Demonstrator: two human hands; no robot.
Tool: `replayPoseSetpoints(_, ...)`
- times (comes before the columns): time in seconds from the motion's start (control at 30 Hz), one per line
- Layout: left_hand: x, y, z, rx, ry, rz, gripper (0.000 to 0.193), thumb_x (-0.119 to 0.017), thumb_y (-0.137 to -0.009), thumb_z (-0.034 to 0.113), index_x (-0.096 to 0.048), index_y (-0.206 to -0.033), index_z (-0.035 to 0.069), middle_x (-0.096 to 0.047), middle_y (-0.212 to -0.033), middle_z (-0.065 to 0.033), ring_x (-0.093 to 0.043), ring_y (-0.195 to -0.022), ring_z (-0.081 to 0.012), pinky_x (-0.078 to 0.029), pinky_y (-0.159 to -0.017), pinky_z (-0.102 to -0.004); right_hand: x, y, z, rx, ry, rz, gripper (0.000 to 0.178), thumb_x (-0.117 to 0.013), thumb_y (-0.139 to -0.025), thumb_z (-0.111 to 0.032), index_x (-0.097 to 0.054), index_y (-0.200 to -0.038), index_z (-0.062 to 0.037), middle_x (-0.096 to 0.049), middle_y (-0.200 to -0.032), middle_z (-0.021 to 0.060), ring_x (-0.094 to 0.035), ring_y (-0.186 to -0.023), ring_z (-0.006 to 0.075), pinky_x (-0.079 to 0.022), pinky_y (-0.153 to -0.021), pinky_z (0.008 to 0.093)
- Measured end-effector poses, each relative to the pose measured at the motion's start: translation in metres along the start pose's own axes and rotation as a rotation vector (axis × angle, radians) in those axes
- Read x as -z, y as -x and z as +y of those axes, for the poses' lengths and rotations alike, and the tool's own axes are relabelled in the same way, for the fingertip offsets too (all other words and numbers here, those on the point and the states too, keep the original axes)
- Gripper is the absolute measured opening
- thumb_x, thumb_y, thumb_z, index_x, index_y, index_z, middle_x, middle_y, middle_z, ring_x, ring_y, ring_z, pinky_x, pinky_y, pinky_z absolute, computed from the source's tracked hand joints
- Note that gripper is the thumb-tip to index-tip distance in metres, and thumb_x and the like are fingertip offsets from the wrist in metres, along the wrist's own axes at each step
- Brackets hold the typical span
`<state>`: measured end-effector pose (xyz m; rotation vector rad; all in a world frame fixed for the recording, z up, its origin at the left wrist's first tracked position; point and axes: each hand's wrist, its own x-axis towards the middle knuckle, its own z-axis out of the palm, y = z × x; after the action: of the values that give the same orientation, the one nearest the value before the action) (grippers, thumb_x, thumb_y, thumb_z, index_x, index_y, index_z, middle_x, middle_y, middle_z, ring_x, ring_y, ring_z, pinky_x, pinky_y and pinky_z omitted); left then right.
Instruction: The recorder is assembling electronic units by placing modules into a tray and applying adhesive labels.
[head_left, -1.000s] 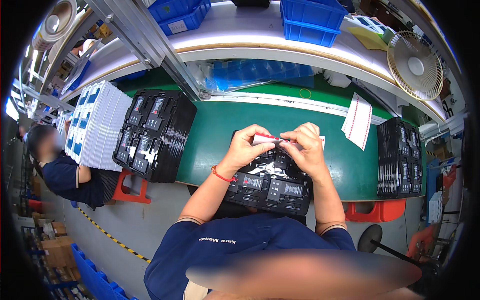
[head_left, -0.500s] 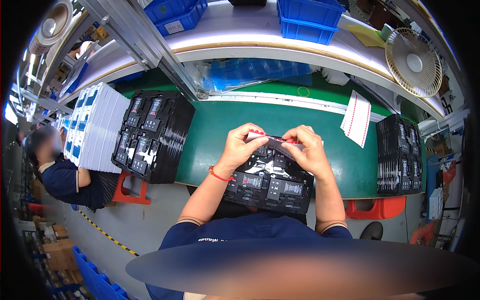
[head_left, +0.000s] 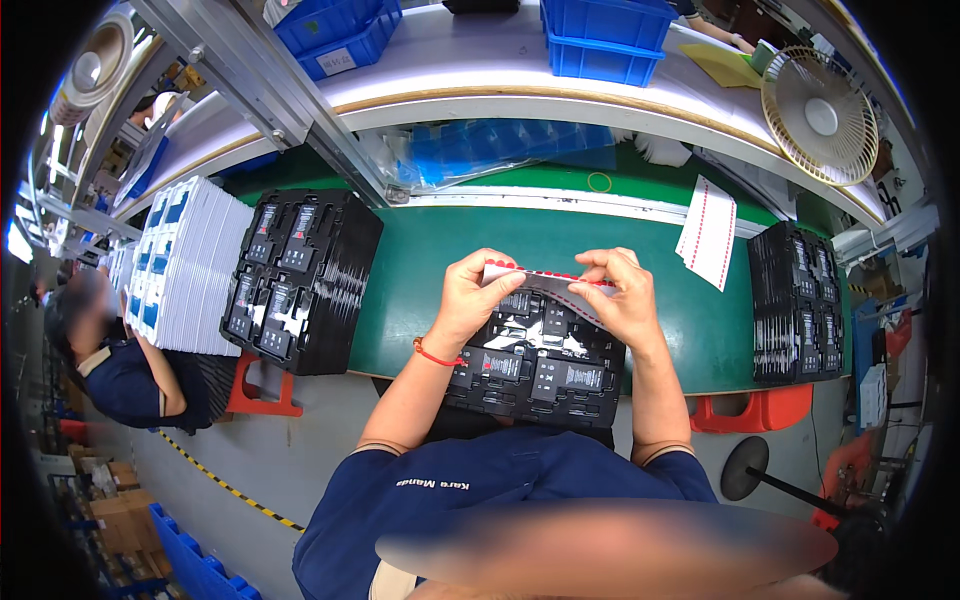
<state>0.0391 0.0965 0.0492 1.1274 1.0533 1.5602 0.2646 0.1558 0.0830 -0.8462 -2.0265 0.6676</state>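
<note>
Between my hands a white sticker sheet (head_left: 545, 284) with rows of red round dots is stretched and bowed over the tray. My left hand (head_left: 468, 297) is closed on its left end, thumb in front, with a red cord bracelet on that wrist. At the sheet's right end, my right hand (head_left: 624, 297) pinches it between thumb and fingers. Whether a single dot is between the right fingertips is too small to tell. Below them lies a black tray (head_left: 545, 410) at the table's near edge, with several flat black battery-like packs in its pockets.
Black trays (head_left: 300, 280) are stacked left, beside a stack of white trays (head_left: 205, 270). Another black stack (head_left: 795, 305) stands right, near more dotted sheets (head_left: 708, 235). A shelf at the back bears blue bins (head_left: 605, 45) and a fan (head_left: 820, 115). A co-worker (head_left: 130, 370) sits left.
My right fingers have shifted right along the sheet, so more of its dotted edge shows between my hands. The left hand keeps its hold. The whole view has shifted slightly.
</note>
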Motion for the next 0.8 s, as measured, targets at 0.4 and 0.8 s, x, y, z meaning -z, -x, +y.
replayPoseSetpoints(0.4,0.009,-0.002,0.002,0.020,0.028,0.044,0.011,-0.076,-0.086,0.003,-0.066,-0.091,0.002,-0.067,-0.089,-0.0013,-0.059,-0.079,-0.0069,-0.050,-0.074,-0.0223,0.014,-0.003,0.015,0.042,-0.005,0.006,0.019,-0.084,-0.067,-0.012,-0.067,-0.074,-0.0049,-0.068,-0.085,0.0074,-0.061,-0.087,0.0244,-0.046,-0.082,0.0368)
replayPoseSetpoints(0.8,0.009,0.001,-0.010,0.031,0.024,0.041,0.010,-0.076,-0.086,0.002,-0.066,-0.090,0.003,-0.066,-0.088,-0.0003,-0.058,-0.078,-0.0065,-0.049,-0.071,-0.0223,0.022,0.009,0.025,-0.006,-0.050,0.001,0.025,-0.084,-0.068,-0.012,-0.074,-0.090,-0.0060,-0.067,-0.075,0.0034,-0.059,-0.077,0.0205,-0.044,-0.081,0.0339)
